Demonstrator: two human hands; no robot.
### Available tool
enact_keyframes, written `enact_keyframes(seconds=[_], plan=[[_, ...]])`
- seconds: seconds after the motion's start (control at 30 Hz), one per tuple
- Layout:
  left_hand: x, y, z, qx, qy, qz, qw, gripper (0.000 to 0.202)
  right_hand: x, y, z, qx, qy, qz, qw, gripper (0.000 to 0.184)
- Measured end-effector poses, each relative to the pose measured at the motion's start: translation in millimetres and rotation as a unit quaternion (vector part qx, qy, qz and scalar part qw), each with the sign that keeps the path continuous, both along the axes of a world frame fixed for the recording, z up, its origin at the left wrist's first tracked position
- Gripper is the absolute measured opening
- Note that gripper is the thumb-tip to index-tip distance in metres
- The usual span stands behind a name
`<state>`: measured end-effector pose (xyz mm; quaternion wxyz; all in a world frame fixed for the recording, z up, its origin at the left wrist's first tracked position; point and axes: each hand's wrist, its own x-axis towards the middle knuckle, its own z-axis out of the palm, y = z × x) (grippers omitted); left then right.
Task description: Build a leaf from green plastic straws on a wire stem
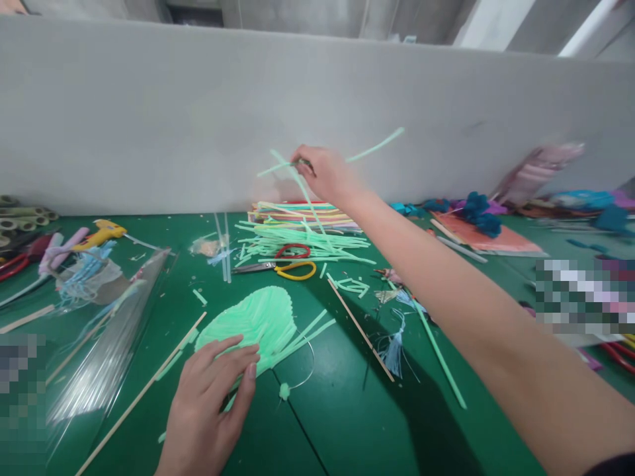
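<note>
My left hand (213,390) lies with its fingers stretched over the lower edge of a mint-green leaf shape (258,317) made of pipe cleaners. Loose green ends stick out from the leaf to the right. Raised in front of the grey partition, my right hand (317,168) is closed on light green pipe cleaners (380,145); how many it grips is unclear. Below it lies a heap of green pipe cleaners (297,241), with other colours behind. Scissors (295,268) with one red and one yellow handle rest at the heap's near edge.
At left are a yellow glue gun (104,231) and a clear plastic sleeve (109,357). Thin wooden sticks (360,327), a blue tassel (394,350) and green offcuts (352,286) lie about the green table. Dark blue fuzzy pieces (481,215) sit at right. A grey partition (173,125) borders the back.
</note>
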<state>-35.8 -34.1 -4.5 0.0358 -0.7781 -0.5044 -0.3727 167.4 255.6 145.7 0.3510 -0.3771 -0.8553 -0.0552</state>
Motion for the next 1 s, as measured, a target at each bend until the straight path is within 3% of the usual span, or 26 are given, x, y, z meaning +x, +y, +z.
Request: enact_keyframes(seconds=[0.17, 0.27, 0.33, 0.4, 0.53, 0.67, 0.8, 1.0], plan=[[-3, -1, 2.0, -0.016, -0.017, 0.028, 0.999, 0.018, -9, -20, -4.2, 0.004, 0.047, 0.053, 0.997, 0.023], [-14, -5, 6.9, -0.069, -0.051, 0.104, 0.991, 0.021, -3, -58, -11.0, -0.085, -0.015, 0.135, 0.987, 0.021], [-23, -9, 9.9, -0.113, -0.070, 0.155, 0.979, 0.026, 10, -93, -19.5, -0.190, -0.116, 0.211, 0.952, 0.018], [-32, -14, 11.1, -0.133, -0.062, 0.176, 0.973, 0.030, 28, -129, -30.8, -0.269, -0.201, 0.241, 0.910, 0.017], [-37, -24, 9.9, -0.108, 0.012, 0.081, 0.991, 0.024, 56, -178, -57.2, -0.304, -0.287, 0.180, 0.890, 0.020], [-26, -26, 5.1, -0.056, 0.067, -0.008, 0.996, 0.017, 54, -191, -82.4, -0.292, -0.267, 0.158, 0.905, 0.024], [-17, -23, -4.9, -0.071, 0.108, -0.013, 0.992, 0.018, 36, -197, -98.5, -0.301, -0.247, 0.165, 0.906, 0.025], [-1, -17, -10.9, -0.091, 0.189, -0.009, 0.978, 0.022, 21, -207, -106.5, -0.302, -0.280, 0.197, 0.890, 0.027]])
